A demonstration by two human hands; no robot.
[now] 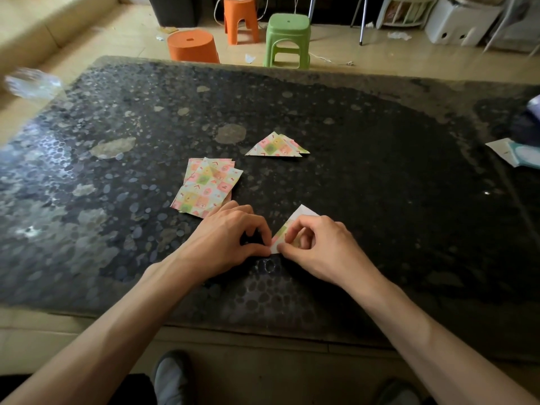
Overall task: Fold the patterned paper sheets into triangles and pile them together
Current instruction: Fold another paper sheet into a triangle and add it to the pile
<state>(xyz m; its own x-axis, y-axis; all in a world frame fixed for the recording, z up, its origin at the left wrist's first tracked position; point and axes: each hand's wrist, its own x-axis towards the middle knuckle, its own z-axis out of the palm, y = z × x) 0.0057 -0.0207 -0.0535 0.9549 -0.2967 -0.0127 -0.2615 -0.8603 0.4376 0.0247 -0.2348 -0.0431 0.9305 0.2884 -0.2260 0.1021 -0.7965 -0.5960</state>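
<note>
- The half-folded sheet (280,233) lies between the two hands. Its pastel print of pink, green and yellow squares faces up, and a plain white corner pokes out just beyond the right hand's knuckles.
- The left hand (230,238) has its fingers curled, the tips pinching the sheet's near corner down on the surface (380,185).
- The right hand (318,247) pinches the same sheet between thumb and forefinger.
- Just beyond the left hand lies a stack of flat sheets (204,185), thin, square and slightly fanned.
- Farther out, beyond both hands, rests a pile of triangles (277,146) with crisp edges.
- The surface is dark and glossy, mottled with pebble-like ovals.
</note>
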